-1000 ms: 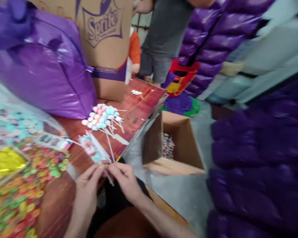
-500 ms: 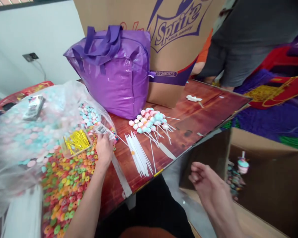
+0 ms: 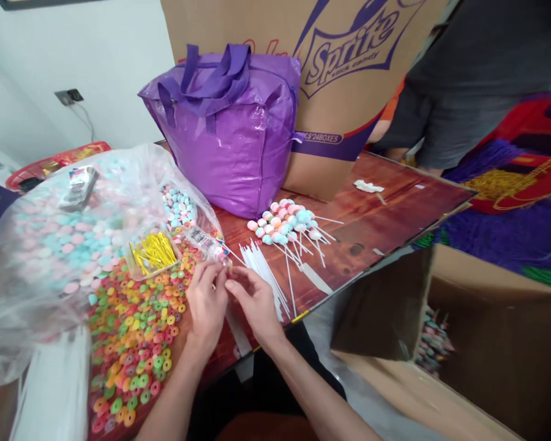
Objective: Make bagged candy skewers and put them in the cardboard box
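My left hand (image 3: 206, 304) and my right hand (image 3: 253, 298) meet over the near edge of the wooden table (image 3: 395, 208), fingertips pinched together on something small I cannot make out. They hover just beside a bundle of white sticks (image 3: 265, 278) lying on the table. Left of my hands spreads a heap of colourful ring candies (image 3: 133, 331). A small clear tub of yellow twist ties (image 3: 152, 253) rests on that heap. Behind the sticks lies a cluster of pink and blue lollipops on sticks (image 3: 284, 224).
A purple bag (image 3: 229, 135) and a tall Sprite carton (image 3: 344, 73) stand at the back. A clear plastic bag of pastel candies (image 3: 59, 239) fills the left. An open cardboard box (image 3: 482, 331) with finished candies sits on the floor, right. Another person (image 3: 468, 79) stands behind the table.
My right hand has come back from over the cardboard box to the table edge. My left hand has drawn back from the candy bag, and both hands now meet by the white sticks.
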`<act>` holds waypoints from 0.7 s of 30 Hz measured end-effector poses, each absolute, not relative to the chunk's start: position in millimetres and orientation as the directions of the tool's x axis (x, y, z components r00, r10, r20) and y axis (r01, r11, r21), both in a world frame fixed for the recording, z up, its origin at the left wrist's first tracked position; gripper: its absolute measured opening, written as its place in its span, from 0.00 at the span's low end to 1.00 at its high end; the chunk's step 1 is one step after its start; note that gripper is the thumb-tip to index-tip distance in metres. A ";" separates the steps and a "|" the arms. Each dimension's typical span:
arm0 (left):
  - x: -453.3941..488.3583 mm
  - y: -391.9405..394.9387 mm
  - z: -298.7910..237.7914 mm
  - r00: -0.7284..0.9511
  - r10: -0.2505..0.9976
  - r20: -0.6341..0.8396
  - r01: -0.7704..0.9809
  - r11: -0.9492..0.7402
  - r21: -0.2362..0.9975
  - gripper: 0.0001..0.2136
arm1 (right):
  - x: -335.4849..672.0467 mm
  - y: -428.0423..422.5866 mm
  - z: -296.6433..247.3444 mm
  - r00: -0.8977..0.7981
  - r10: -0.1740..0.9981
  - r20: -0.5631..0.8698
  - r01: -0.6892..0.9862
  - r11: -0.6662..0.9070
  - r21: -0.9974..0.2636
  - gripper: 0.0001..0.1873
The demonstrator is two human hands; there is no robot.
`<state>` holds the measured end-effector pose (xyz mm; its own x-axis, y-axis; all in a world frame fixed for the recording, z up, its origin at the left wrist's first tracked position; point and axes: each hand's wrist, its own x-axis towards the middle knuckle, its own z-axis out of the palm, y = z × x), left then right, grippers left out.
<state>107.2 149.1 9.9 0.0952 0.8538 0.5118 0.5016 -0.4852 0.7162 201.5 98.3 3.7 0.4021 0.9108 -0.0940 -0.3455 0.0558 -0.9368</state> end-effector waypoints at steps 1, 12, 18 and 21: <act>106.6 137.8 10.4 0.062 0.862 0.503 0.459 -0.472 0.753 0.06 | 194.5 102.4 3.4 0.415 0.906 -0.086 -0.372 0.083 -0.924 0.14; 95.1 110.0 18.2 -0.128 0.918 -0.376 -0.637 0.215 0.740 0.18 | 173.7 94.6 0.1 0.396 0.909 -0.134 -0.387 0.032 -0.922 0.16; 102.7 103.4 18.7 -0.173 0.923 -0.344 -0.584 0.185 0.790 0.19 | 177.4 88.3 1.7 0.426 0.899 -0.107 -0.262 0.009 -0.965 0.21; 95.8 102.8 15.8 -0.145 0.918 -0.369 -0.603 0.213 0.768 0.19 | 185.3 85.5 1.6 0.420 0.905 -0.062 -0.191 0.022 -0.981 0.22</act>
<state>95.8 102.8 15.8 -0.1453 0.9181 -0.3687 -0.6035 0.2131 0.7684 185.3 85.5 1.6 0.4204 0.9052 -0.0620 -0.1913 0.0216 -0.9813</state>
